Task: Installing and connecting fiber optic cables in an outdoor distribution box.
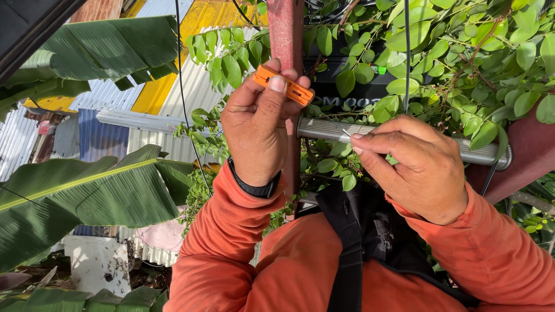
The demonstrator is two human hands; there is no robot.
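Gripping a small orange plastic tool (283, 85) between thumb and fingertips, my left hand (257, 130) holds it raised in front of a dull red vertical post (285, 29); the tool is flat, oblong and hard-edged, with dark slots along its face, and it sits tilted, its right end lower than its left. My left fingers are clenched around it, the thumb pressed over its middle. A black band (254, 186) circles that wrist above an orange fabric sleeve (225, 231). My right hand (413, 167) is to the right and slightly lower, its thumb and forefinger pinched shut on a very thin pale strand (346, 133); what the strand is made of I cannot tell. Just behind that pinch runs a horizontal grey cylinder (329, 129) with a finely ribbed surface, extending right to a rounded end cap (502, 156) and meeting the post on the left. A black box (338, 95) sits behind it, mostly screened by glossy oval green leaves (439, 52). A black webbing strap (347, 254) crosses my orange chest. Thin black cables (184, 98) hang to the left, in front of corrugated metal sheeting (110, 98) painted yellow, white and blue. Broad, ribbed banana leaves (87, 193) fill the lower left.
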